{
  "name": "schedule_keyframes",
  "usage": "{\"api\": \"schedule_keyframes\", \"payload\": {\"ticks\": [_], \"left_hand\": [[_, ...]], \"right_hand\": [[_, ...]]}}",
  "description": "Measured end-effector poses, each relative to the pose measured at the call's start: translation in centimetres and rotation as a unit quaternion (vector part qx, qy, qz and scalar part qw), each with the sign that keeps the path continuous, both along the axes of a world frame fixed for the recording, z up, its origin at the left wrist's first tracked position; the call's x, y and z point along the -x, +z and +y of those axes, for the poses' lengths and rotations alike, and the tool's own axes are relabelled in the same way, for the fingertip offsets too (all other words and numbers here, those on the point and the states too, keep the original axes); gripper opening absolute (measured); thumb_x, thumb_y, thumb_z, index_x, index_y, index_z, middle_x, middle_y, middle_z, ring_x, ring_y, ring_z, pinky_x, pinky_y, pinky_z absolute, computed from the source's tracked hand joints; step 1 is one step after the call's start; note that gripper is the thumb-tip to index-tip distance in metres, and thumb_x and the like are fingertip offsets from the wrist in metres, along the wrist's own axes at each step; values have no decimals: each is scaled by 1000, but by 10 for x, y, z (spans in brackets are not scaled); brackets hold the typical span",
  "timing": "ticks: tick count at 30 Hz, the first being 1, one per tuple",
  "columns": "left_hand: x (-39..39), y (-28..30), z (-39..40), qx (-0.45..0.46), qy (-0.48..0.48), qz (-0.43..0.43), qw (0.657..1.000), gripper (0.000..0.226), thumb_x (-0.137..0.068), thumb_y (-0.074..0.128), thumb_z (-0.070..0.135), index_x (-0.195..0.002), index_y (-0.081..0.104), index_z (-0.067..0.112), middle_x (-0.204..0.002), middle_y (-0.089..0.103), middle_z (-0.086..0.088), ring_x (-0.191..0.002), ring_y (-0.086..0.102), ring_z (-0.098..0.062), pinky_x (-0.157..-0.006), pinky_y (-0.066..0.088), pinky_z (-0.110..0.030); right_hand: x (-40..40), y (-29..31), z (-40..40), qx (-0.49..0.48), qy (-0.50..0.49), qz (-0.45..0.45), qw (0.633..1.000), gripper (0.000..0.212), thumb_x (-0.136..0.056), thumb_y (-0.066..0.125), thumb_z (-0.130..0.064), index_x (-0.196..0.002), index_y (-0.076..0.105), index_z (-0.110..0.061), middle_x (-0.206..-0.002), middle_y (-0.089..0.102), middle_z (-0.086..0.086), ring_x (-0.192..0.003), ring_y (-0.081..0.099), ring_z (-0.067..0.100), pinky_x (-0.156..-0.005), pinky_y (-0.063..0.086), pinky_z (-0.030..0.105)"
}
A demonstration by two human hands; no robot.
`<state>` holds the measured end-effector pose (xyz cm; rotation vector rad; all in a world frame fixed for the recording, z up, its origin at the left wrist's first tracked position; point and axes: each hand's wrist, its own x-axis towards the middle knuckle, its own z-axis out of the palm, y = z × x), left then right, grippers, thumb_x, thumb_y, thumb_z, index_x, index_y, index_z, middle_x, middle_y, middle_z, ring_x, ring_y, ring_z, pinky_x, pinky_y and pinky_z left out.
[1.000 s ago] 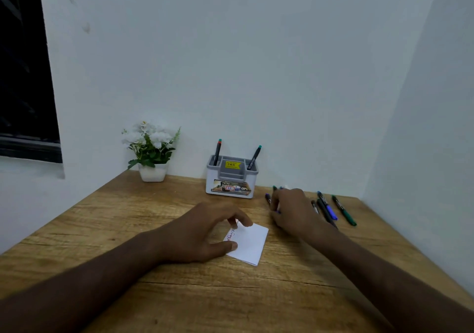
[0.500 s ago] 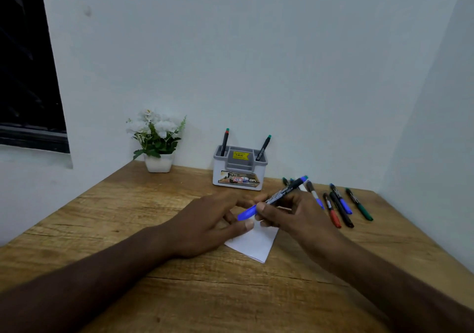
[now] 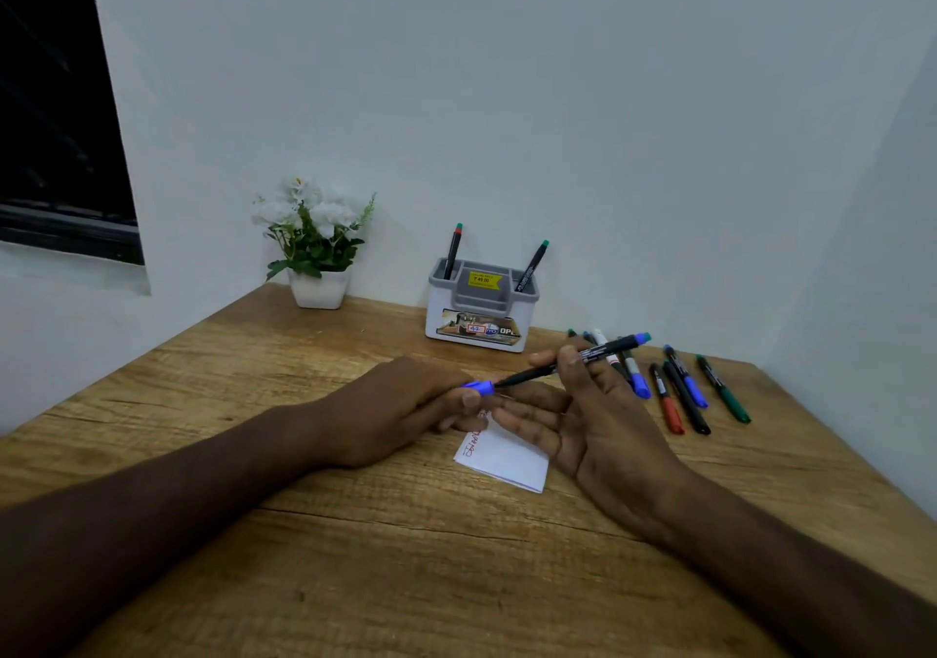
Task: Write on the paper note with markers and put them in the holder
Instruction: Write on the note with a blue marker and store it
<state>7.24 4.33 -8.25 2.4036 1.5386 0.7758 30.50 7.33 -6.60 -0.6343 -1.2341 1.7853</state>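
A person's left hand [image 3: 405, 411] pinches the blue cap [image 3: 479, 387] of a marker [image 3: 573, 360] whose barrel the right hand [image 3: 593, 419] grips, above a white paper note [image 3: 509, 459] on the wooden desk [image 3: 405, 556]. Beyond, loose markers [image 3: 684, 393] lie near a grey holder [image 3: 481, 312] containing two more.

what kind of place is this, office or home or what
Probably a small desk corner in a home or study room: a wooden desk set against plain white walls, a marker holder with a price sticker, a potted white flower, and a dark window.
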Motion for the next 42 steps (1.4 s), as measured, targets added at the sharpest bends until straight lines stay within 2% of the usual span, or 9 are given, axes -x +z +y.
{"api": "schedule_keyframes", "payload": {"ticks": [3,8,14,16,19,22,31,37,42], "left_hand": [[0,3,-3,18,-32,-16,999,49,-109,35,58,-97,69,24,-83,66,10,-79,61,-12,-71,46,-30],[5,4,-4,51,-49,-38,997,42,-95,78,40,-134,66,31,-106,72,23,-112,69,2,-100,51,-21],[4,8,-3,27,-56,-5,998,36,-89,84,38,-100,54,56,-115,59,43,-110,59,13,-89,40,-2],[4,9,-3,28,-58,6,998,35,-88,81,49,-104,53,62,-111,60,34,-109,57,6,-90,42,-10],[7,7,-1,44,-68,13,997,38,-91,77,54,-122,62,38,-110,63,15,-109,61,-6,-94,48,-29],[10,8,-1,38,-94,22,995,20,-98,73,45,-107,56,46,-109,66,9,-105,63,-12,-95,50,-37],[13,12,-3,56,-106,17,993,45,-99,73,38,-106,45,73,-130,65,10,-119,60,-11,-103,47,-30],[16,7,-1,73,-78,24,994,38,-98,74,39,-129,62,21,-116,58,34,-118,60,-7,-103,49,-41],[16,8,-1,58,-83,30,994,25,-96,76,38,-111,55,42,-125,63,17,-117,60,-9,-102,49,-39]], "right_hand": [[-2,-1,2,-54,-58,-30,996,42,-97,50,-47,-109,65,-10,-121,78,21,-111,76,41,-98,60,54],[-4,-3,5,-110,-127,-54,984,41,-98,55,-43,-99,71,-5,-98,74,15,-74,70,23,-63,59,33],[-7,0,6,-126,-16,-128,984,12,-86,78,-2,-96,71,-3,-91,76,19,-75,74,25,-70,65,33],[-6,-2,7,-170,-8,-178,969,14,-83,75,6,-93,73,-4,-85,75,17,-72,72,25,-70,62,30],[-3,-3,4,-219,-3,-229,949,12,-88,69,10,-87,74,0,-74,74,14,-67,70,20,-67,59,23],[-2,-3,2,-238,0,-264,935,10,-87,67,12,-87,73,4,-78,78,13,-71,73,20,-72,59,22],[1,-3,-7,-275,-43,-335,900,16,-86,77,-2,-81,80,-16,-82,82,3,-64,71,8,-65,58,26],[1,-1,-10,-315,-35,-376,871,18,-85,78,-10,-81,80,-26,-86,82,-3,-71,73,6,-68,60,26],[1,-2,-8,-304,-41,-359,881,12,-83,75,-10,-79,79,-21,-80,81,-1,-65,70,7,-63,55,22]]}}
